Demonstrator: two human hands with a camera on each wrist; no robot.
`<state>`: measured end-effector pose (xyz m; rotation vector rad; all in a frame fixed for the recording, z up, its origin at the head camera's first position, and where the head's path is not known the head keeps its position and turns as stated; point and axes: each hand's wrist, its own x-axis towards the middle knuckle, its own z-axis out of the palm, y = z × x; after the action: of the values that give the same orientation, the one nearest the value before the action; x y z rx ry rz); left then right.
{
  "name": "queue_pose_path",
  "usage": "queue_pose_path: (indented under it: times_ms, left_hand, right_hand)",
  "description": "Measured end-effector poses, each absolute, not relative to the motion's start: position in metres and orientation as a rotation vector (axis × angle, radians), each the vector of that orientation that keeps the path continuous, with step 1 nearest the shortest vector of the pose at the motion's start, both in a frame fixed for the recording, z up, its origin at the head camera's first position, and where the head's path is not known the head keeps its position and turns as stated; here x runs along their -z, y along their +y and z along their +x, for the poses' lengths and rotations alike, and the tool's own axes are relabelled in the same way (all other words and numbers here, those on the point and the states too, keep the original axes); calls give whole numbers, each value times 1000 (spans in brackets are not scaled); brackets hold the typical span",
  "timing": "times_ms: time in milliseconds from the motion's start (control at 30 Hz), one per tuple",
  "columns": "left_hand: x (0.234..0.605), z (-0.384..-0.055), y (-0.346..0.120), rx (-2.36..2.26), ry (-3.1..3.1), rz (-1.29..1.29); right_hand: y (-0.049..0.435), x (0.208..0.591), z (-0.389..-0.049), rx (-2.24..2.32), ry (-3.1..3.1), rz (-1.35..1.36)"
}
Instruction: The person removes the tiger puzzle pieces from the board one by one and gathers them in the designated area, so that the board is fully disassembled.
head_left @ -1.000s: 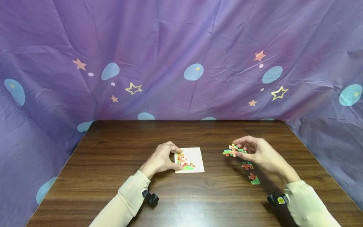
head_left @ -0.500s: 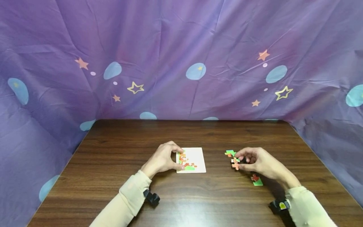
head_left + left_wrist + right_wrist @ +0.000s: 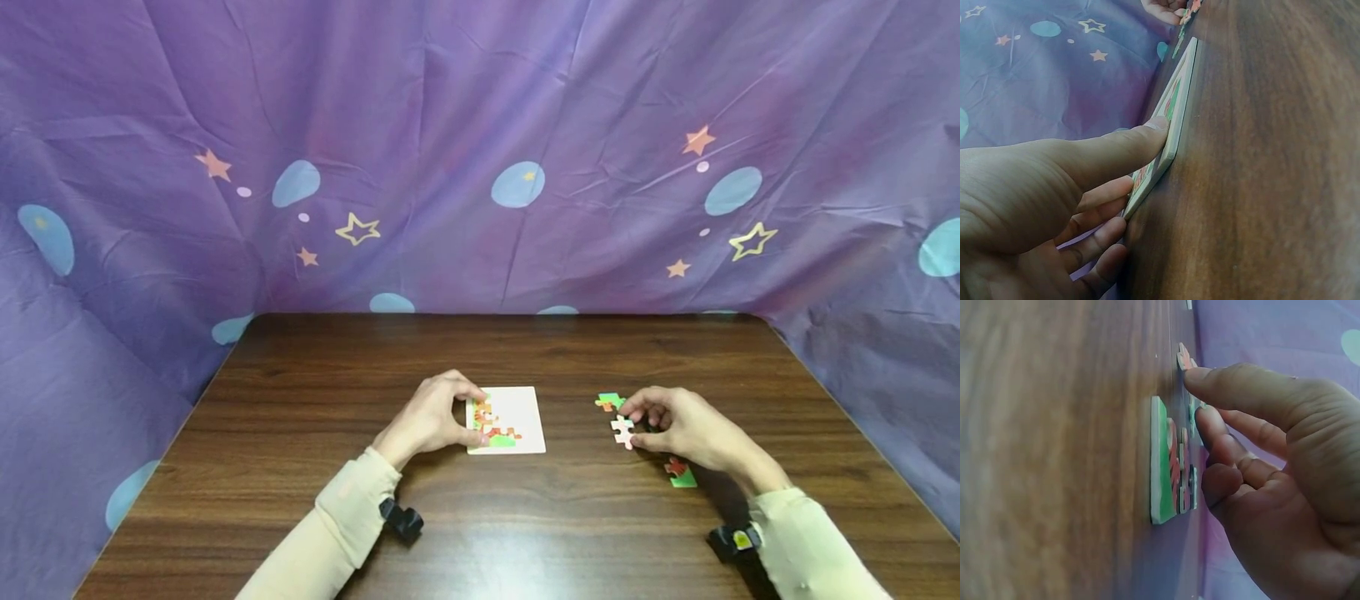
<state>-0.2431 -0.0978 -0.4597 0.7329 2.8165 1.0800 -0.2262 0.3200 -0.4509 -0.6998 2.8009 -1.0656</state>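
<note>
My left hand (image 3: 433, 417) grips the left side of a square white puzzle board (image 3: 525, 417), thumb at the near corner and fingers at the far one. In the left wrist view the thumb lies on the board's (image 3: 1179, 115) frame. Orange, red and green pieces (image 3: 501, 442) fill its left and lower part. At the right, my right hand (image 3: 686, 429) pinches a jigsaw piece (image 3: 622, 432) between thumb and fingers, its face pale with glare. In the right wrist view the thumb tip meets this piece (image 3: 1184, 358); the other fingers curl beneath.
A green and orange piece (image 3: 611, 402) lies just beyond the held one. Nearer me lies a red and green corner piece (image 3: 681, 473). More loose pieces (image 3: 1184, 472) show beside the right hand. A purple curtain (image 3: 450, 167) hangs behind the wooden table (image 3: 360, 350).
My right hand has come down and toward me with the pinched piece, uncovering the green and orange piece behind it. The held piece now looks paler. My left hand stays on the board.
</note>
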Motion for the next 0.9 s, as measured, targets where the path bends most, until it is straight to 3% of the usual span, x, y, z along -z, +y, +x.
queue_pose_path:
  times_ms: [467, 900]
  left_hand:
    - [455, -241, -94, -1074, 2817, 676]
    - [472, -252, -101, -1091, 2833, 795]
  right_hand:
    - [319, 450, -226, 1053, 2797, -657]
    - [310, 441, -227, 1302, 2750, -725]
